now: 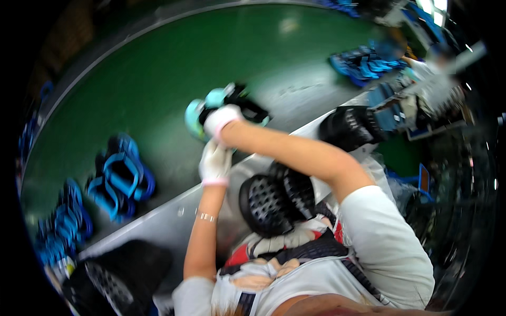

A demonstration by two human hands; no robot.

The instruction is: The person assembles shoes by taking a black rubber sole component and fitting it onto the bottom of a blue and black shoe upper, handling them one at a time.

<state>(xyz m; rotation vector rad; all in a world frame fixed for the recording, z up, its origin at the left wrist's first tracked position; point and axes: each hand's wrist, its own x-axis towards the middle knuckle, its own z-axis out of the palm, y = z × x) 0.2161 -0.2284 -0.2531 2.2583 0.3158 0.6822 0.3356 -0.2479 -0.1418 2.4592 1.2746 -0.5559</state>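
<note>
A pair of turquoise and black sandals (216,98) is above the near side of a green work surface, smeared by motion. My right hand (224,120), in a white glove, is closed on the nearer part of the pair; its fingertips are hidden. Just below it is my left hand (215,164), also white-gloved, reaching up to the right hand and the sandals. Blur hides the left fingers, so I cannot tell if they grip anything. My right forearm crosses in from the right.
Blue and black sandals stand on the green surface (174,68) at left (121,176) and far right (366,64). Along the near metal ledge (174,213) are black pieces with holed faces (266,205), a dark bulky piece (124,274) and a black rounded item (350,129). Another person (435,84) is at far right.
</note>
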